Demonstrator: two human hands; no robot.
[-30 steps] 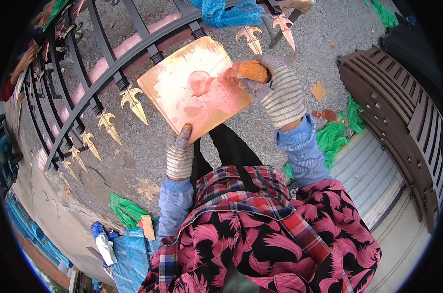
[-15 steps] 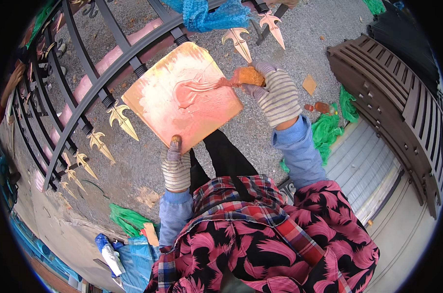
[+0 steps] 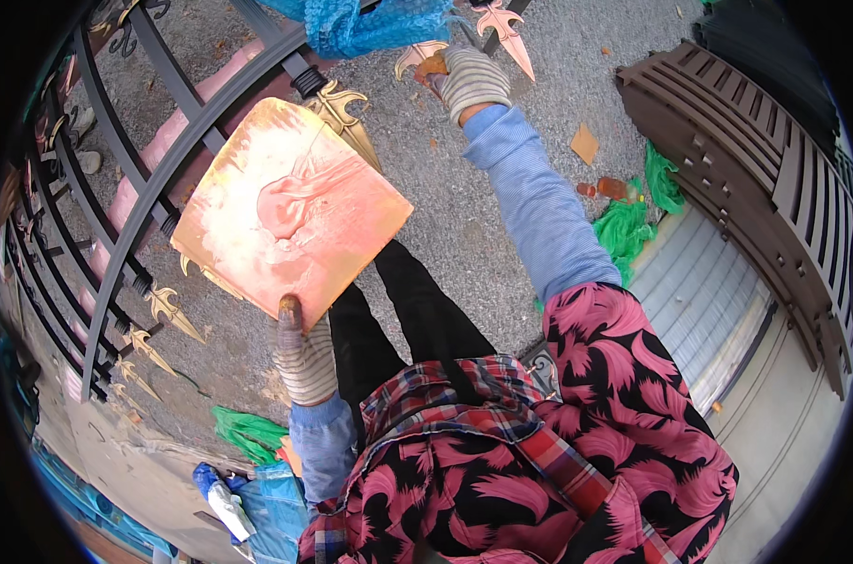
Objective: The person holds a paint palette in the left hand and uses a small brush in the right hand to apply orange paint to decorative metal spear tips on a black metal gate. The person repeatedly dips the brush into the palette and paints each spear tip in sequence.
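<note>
My left hand (image 3: 306, 362), in a striped work glove, grips the near corner of a square board (image 3: 229, 226), thumb on top. Wet pinkish-copper paint (image 3: 290, 207) is smeared thickly over the board's middle. Out in front, my gloved right hand (image 3: 475, 80) pinches an orange-brown sponge (image 3: 432, 66). The sponge is against or just over a copper-pink spearhead finial (image 3: 412, 54), partly hidden by the hand. Beside it lies another copper-pink finial (image 3: 507, 39). Behind the board's far right edge shows a gold finial (image 3: 346, 117) on the black metal fence (image 3: 144, 188).
Several gold finials (image 3: 172, 310) point toward me along the fence. Blue plastic netting (image 3: 370, 33) drapes over its top. To the right are brown slatted metal panels (image 3: 746, 160), green plastic (image 3: 624, 235) and a bottle (image 3: 614, 188). Blue plastic sheeting (image 3: 274, 503) lies at lower left.
My right hand has left the board with the sponge and reached forward to the finial. The board in my left hand has shifted left and slightly nearer.
</note>
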